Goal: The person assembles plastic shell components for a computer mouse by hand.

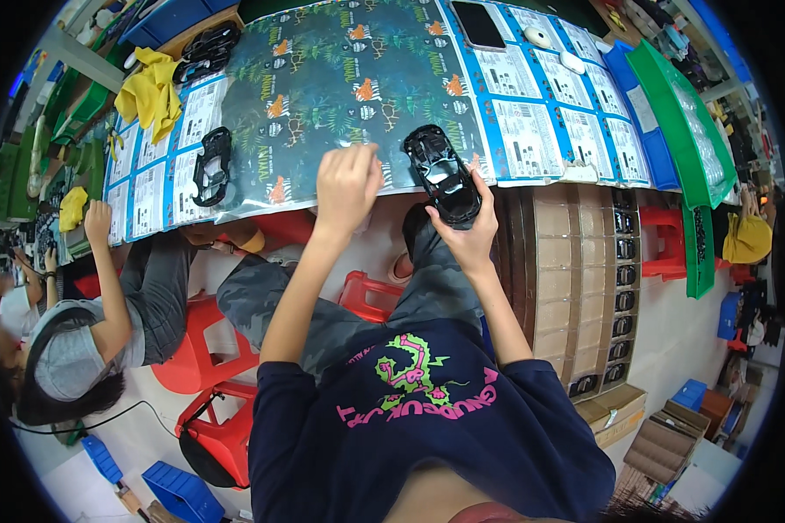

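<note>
Head view: one car (445, 173) at the sheet's (323, 78) near right corner, overhanging the near edge. Glossy black body, rounded ends, window gaps with pale light patches showing through, set slightly aslant. Right hand (469, 228) pinches its near end, thumb on one side, fingers on the other. Left hand (347, 190) over the sheet's near edge, left of the car, fingers curled in; cannot tell if it pinches anything.

Counts: one black shell (212, 166) at the sheet's left edge; a black pile (208, 50) by its far left corner, pieces overlap, number unclear. One yellow cloth (151, 94) left of the sheet. One phone (478, 24) just right of its far end; two white ovals (572, 62) farther right. One long green tray (685, 131) well right of the sheet.
</note>
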Available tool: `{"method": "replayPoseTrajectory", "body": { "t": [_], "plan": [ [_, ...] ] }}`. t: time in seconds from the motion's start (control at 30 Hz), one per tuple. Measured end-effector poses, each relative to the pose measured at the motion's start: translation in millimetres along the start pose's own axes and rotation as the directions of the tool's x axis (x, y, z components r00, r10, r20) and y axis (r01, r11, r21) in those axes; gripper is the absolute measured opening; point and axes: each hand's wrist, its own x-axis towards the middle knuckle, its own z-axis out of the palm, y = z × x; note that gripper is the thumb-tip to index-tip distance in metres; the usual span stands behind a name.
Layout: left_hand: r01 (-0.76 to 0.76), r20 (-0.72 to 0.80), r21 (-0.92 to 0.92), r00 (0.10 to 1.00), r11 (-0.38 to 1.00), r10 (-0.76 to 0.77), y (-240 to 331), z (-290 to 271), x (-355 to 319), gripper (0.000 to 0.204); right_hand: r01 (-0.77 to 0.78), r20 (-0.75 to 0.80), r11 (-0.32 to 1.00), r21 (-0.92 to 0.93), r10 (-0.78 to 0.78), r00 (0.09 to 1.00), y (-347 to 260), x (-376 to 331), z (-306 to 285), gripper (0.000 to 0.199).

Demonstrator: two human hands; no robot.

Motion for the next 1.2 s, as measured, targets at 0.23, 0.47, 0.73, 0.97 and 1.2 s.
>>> {"method": "replayPoseTrajectory", "body": {
  "t": [0.23,0.47,0.73,0.97,1.2],
  "plan": [
    [-0.218,-0.156,-0.274,0.971,0.937,0.18,76.5,-2.5,-33.7,0.028,0.017,-0.02,0.999,0.046,-0.017,1.0,-4.5,-8.3,6.8,0.073],
    [-0.187,-0.206,-0.191,0.967,0.963,0.147,92.4,-4.7,-40.4,0.027,0.13,-0.048,0.991,0.03,-0.129,0.991,-16.8,-10.0,4.5,0.064],
    [-0.232,-0.227,-0.099,0.952,0.968,0.205,93.2,-20.7,-39.8,0.026,0.144,-0.049,0.988,0.054,-0.142,0.989,-26.2,-16.5,3.1,0.064],
    [-0.215,-0.197,-0.169,0.964,0.962,0.18,95.6,-29.9,-44.1,0.028,0.195,-0.073,0.973,0.122,-0.187,0.98,-20.1,-17.1,4.2,0.064],
    [-0.198,-0.21,0.003,0.958,0.98,0.194,99.4,-34.7,-47.5,0.03,0.221,-0.06,0.969,0.109,-0.216,0.975,-36.8,-13.7,3.9,0.059]
  ]
}}
